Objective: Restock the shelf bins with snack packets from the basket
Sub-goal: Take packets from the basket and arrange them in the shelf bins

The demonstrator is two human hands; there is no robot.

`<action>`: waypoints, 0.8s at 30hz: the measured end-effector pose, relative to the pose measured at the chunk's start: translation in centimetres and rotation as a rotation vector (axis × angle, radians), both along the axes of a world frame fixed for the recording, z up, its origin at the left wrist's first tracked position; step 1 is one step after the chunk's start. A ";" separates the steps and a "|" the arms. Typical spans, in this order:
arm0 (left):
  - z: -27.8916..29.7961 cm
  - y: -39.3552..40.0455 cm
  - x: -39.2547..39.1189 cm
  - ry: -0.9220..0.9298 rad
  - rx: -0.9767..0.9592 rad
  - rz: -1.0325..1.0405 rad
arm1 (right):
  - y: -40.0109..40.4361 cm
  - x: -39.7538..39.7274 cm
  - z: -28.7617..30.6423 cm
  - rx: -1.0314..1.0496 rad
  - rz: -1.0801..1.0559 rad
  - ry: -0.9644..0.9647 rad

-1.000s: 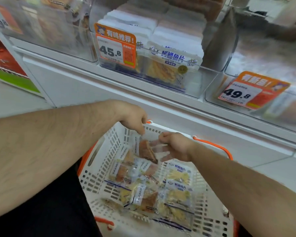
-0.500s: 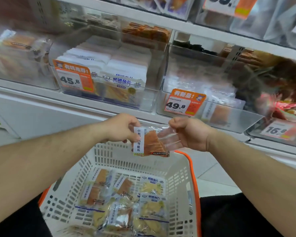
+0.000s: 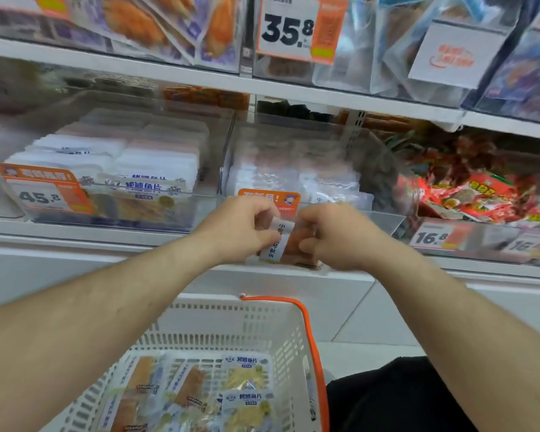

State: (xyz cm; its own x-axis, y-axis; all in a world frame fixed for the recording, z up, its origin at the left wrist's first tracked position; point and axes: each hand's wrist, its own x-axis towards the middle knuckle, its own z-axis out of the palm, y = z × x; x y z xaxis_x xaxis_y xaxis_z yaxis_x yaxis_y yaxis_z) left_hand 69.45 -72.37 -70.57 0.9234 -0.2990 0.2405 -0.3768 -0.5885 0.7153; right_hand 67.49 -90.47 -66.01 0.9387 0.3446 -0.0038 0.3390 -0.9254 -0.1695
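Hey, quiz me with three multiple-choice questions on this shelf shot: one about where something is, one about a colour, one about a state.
1. Where is the held packet?
A. in the basket
B. in front of the middle clear bin
C. on the top shelf

2. What colour is the basket handle?
A. orange
B. blue
C. black

3. How is the packet held?
A. left hand only
B. lying loose
C. both hands pinch it

Answers: 1 B, it hangs before the middle bin. 2 A, the rim strap is orange. 3 C, left hand and right hand each pinch a side.
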 end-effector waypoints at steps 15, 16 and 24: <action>1.1 -3.2 3.8 -0.246 -0.061 0.164 | -7.4 6.7 6.0 -0.099 -0.153 -0.272; 1.0 -3.2 3.9 -0.252 -0.052 0.165 | -7.3 7.0 5.8 -0.131 -0.139 -0.251; 1.7 -3.9 4.3 -0.265 -0.021 0.155 | -6.5 8.8 2.6 -0.168 -0.118 0.125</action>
State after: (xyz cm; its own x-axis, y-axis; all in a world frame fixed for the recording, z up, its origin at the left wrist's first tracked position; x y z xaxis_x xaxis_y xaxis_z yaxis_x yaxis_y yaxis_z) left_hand 73.78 -76.24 -68.85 0.8618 -0.1513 0.4842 -0.4588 -0.6396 0.6167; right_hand 76.28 -96.94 -63.39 0.9610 0.2176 -0.1704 0.2132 -0.9760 -0.0442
